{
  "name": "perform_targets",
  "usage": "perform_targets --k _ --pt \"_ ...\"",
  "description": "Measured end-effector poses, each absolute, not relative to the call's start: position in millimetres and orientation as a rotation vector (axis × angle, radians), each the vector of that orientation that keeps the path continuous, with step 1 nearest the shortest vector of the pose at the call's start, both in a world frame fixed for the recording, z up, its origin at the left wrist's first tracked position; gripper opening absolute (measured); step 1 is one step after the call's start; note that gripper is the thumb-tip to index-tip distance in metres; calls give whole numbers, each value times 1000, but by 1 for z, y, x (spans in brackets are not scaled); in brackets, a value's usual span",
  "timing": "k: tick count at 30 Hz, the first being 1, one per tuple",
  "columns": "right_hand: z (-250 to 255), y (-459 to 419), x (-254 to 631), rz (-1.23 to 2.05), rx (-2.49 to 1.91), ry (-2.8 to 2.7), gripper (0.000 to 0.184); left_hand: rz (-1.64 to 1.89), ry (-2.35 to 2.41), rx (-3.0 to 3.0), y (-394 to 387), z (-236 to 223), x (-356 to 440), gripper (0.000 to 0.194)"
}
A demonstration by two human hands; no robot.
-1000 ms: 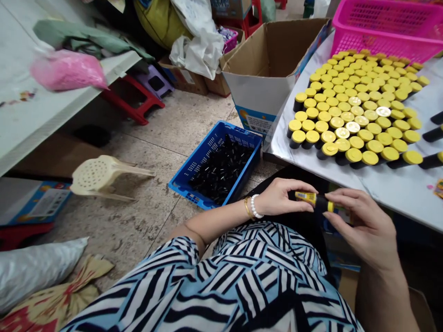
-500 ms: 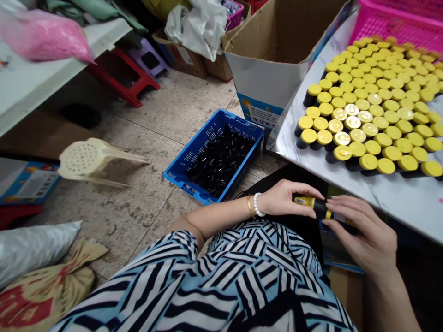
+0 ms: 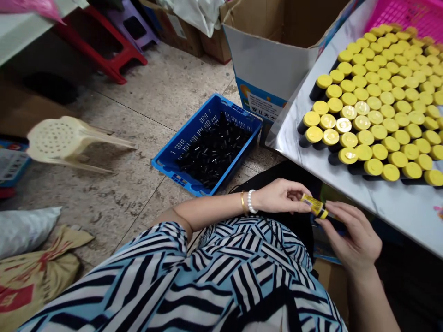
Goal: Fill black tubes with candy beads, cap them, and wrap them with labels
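A small black tube with a yellow label and a yellow end is held between my two hands over my lap. My left hand, with a pearl bracelet and a gold bangle at the wrist, pinches the labelled part between thumb and fingers. The fingertips of my right hand close on the yellow end from the other side. Many similar black tubes with yellow caps stand upright in packed rows on the marble-patterned table to the right.
On the floor ahead, a blue basket holds many small black pieces. Behind it stands an open cardboard box. A pink basket is at the table's back; a cream stool lies tipped over at left, near sacks.
The tube has turned in my hands so more of its yellow label shows. My right hand has moved slightly left. The camera view has shifted a little.
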State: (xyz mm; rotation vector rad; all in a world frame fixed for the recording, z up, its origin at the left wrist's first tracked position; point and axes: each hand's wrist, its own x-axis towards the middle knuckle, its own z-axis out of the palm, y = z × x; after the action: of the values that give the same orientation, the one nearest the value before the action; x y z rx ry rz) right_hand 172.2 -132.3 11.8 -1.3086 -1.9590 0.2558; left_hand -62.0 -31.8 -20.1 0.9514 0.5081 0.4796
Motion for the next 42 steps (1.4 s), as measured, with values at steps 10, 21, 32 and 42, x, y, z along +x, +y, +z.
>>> perform_targets --k 10,21,32,42 --pt "7 -134 155 258 -1351 -1932 60 540 465 873 -38 -18 -55 44" --pt "-5 -141 152 452 -1461 -1747 42 562 516 866 -43 -28 -58 55" --pt "-26 -131 145 1257 -1673 -987 32 711 481 1742 -45 -40 -66 38" --pt "-27 -143 135 653 -1461 -1490 36 473 656 993 -40 -34 -64 60"
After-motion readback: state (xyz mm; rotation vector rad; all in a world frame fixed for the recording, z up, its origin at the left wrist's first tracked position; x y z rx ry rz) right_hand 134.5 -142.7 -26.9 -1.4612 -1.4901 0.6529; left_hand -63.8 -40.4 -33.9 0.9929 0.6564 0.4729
